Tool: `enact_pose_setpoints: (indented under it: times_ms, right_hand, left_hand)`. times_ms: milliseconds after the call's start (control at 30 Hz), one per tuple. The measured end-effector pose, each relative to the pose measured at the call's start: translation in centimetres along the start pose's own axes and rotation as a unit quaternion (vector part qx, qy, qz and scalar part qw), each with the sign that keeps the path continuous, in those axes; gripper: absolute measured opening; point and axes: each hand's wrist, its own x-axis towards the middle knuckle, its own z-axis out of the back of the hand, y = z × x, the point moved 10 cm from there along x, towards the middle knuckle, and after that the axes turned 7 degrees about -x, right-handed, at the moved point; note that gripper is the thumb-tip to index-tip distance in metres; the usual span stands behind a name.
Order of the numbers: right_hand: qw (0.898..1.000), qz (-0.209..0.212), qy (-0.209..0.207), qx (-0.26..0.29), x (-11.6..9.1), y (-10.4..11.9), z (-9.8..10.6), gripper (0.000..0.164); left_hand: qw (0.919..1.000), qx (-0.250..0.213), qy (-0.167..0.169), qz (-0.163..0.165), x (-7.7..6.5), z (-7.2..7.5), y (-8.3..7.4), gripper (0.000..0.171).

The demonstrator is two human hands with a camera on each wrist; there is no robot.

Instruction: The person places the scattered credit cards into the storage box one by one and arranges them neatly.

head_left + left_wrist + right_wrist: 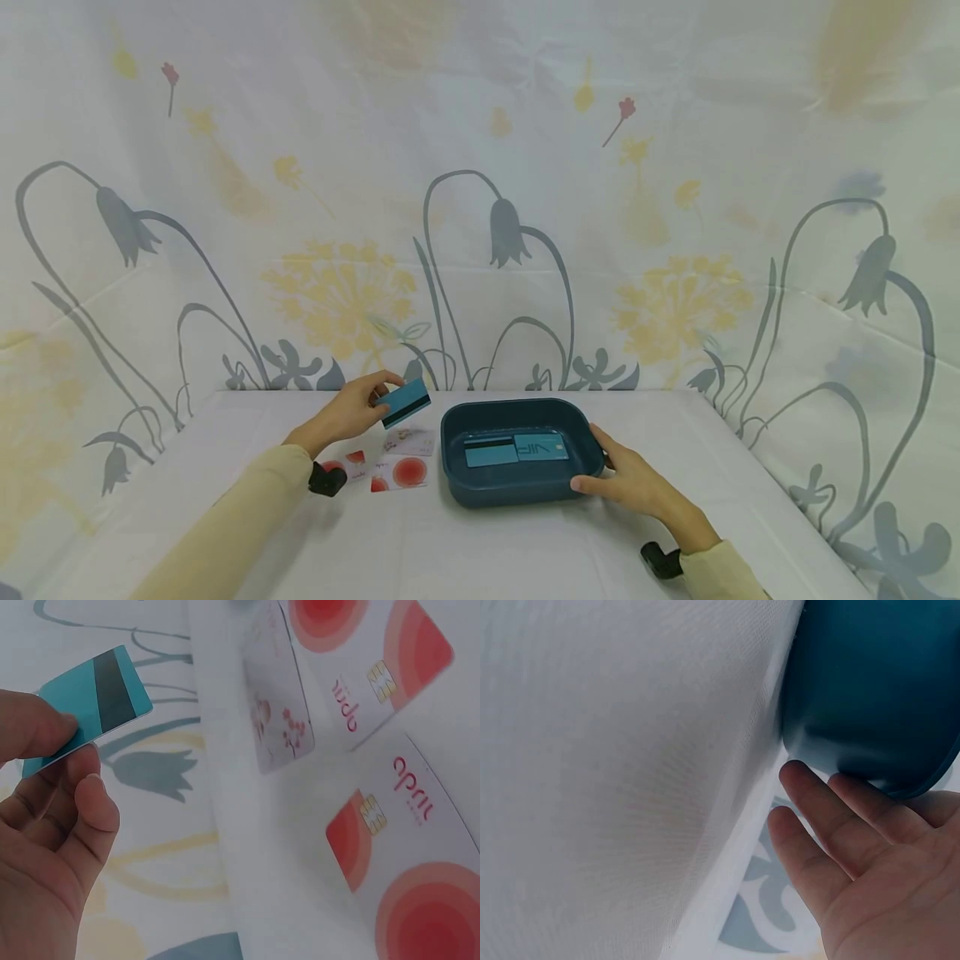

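Observation:
My left hand (352,408) pinches a blue card (407,403) between thumb and fingers, up off the table and left of the basin. Its dark stripe faces the camera in the left wrist view, where the thumb (37,727) lies across one end. My right hand (630,475) holds the right end of a dark blue plastic basin (517,497), thumb at the front rim and fingers along the outer side. In the right wrist view several fingers (832,817) are loosely extended against the basin wall. Inside lie a striped blue card (491,452) and a "VIP" card (542,447).
Left of the basin, a white card with a large red circle (408,473), a pale flowered card (408,442) and another red-and-white card (352,467) lie on the white table (480,550). Behind the table hangs a flower-print curtain (480,125).

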Motion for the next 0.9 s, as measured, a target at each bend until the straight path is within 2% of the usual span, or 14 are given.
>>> enact_pose_setpoints:
  times_ms: [633, 900]
  right_hand:
    - [1.0, 0.003, 0.003, 0.01, 0.1, -0.1, -0.1, 0.1]
    - [1.0, 0.003, 0.004, 0.0, 0.1, -0.1, -0.1, 0.099]
  left_hand:
    - [0.9986, -0.036, 0.008, -0.038, 1.9, -2.0, -3.6, 0.039]
    - [0.9979, -0.048, 0.019, -0.04, 2.4, -3.2, -4.7, 0.04]
